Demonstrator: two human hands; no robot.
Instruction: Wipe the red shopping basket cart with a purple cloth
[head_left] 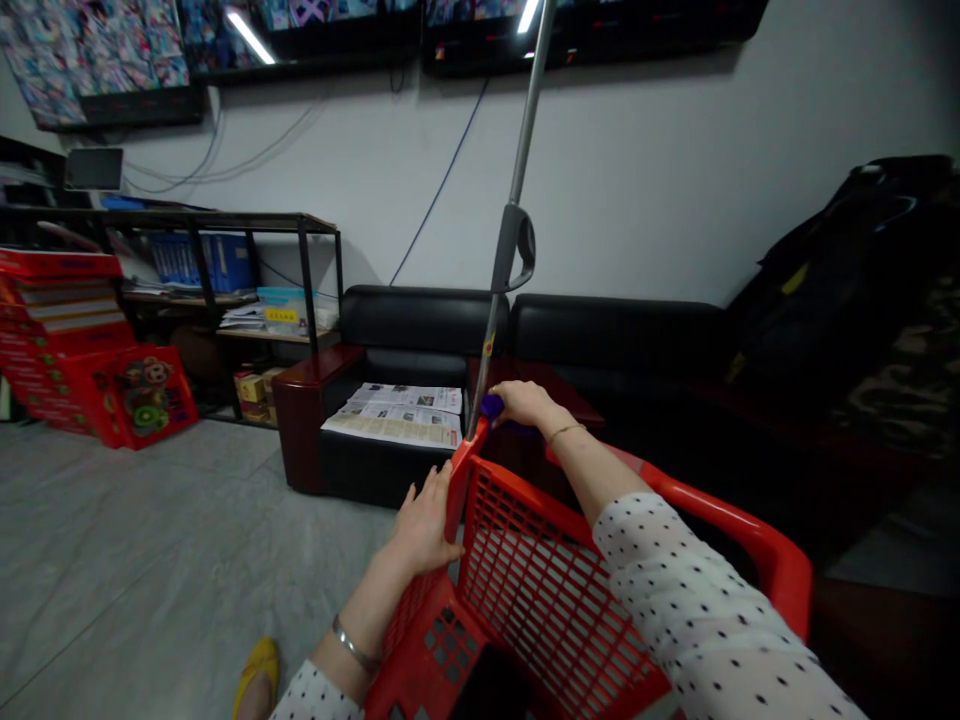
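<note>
A red plastic shopping basket (555, 570) with lattice sides stands tilted in front of me. My left hand (424, 525) grips its left rim, fingers over the outside and thumb on the inner side. At the basket's far corner my right hand (529, 408) is closed on a bunched purple cloth (491, 406), pressed against the rim; most of the cloth is hidden. A grey metal pole (525, 140) with a dark grey grip handle (513, 250) rises from behind that corner. The basket's red handle (720, 505) lies to the right, partly behind my right forearm. Something dark lies low in the basket.
Beyond the basket is a black sofa (420, 315) with newspapers (397, 412) on its seat. A metal shelf (247, 220) and stacked red boxes (60, 340) stand left. Screens (300, 30) hang above. Dark clothing (847, 260) is at the right.
</note>
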